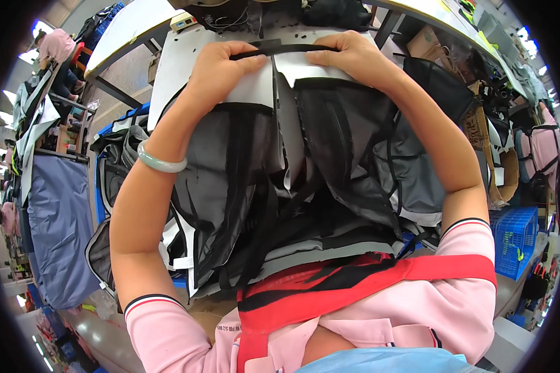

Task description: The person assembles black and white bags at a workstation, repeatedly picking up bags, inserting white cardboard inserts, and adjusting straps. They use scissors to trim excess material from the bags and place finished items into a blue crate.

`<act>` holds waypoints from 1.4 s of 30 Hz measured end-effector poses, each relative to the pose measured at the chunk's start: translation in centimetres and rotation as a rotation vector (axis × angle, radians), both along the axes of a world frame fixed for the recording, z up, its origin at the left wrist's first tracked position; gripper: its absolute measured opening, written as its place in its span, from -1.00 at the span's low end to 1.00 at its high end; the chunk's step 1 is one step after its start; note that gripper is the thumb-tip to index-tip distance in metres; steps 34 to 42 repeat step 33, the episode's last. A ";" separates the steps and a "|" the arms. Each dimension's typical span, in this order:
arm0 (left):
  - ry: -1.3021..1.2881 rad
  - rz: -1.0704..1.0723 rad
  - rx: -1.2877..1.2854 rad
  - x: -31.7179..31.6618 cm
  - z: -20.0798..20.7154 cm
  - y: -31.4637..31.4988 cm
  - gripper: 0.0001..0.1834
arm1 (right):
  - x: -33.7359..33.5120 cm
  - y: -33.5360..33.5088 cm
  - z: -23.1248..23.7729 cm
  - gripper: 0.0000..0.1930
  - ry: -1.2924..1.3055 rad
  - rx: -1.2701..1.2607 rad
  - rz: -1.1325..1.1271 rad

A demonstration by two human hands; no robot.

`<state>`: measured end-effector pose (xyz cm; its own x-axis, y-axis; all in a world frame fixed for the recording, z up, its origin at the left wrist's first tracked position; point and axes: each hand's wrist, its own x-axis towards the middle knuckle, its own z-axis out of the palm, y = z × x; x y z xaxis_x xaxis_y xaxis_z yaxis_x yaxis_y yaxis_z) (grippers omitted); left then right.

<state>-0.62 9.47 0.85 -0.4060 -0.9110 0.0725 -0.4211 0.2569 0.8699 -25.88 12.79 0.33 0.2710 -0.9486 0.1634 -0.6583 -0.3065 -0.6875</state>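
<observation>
At the far side of the worktop, my left hand and my right hand pinch the two ends of a black strip with thumbs and fingers. The strip runs along the top edge of a partly sewn bag piece with white upper panels. Below the white panels hang grey and black mesh pockets, split by a gap down the middle. The rest of the bag's black and grey fabric drapes toward my lap. My fingertips are partly hidden behind the strip.
Just beyond my hands stands a dark machine on a white worktop. More grey bag pieces pile in a blue bin at left. To the right are a cardboard box and a blue crate. Another person sits far left.
</observation>
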 end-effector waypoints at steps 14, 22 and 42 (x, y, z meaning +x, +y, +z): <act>0.032 0.097 0.110 0.0 -3.6 -5.9 -0.63 | -0.1 -6.9 -3.5 -0.55 -0.106 0.203 0.055; 0.071 0.036 0.111 0.5 -3.7 -7.6 -0.59 | -0.1 -8.4 -2.3 -0.56 -0.060 0.258 0.041; 0.100 0.090 0.047 2.0 -3.4 -8.1 -0.56 | -0.3 -8.4 -2.7 -0.55 -0.213 0.228 0.045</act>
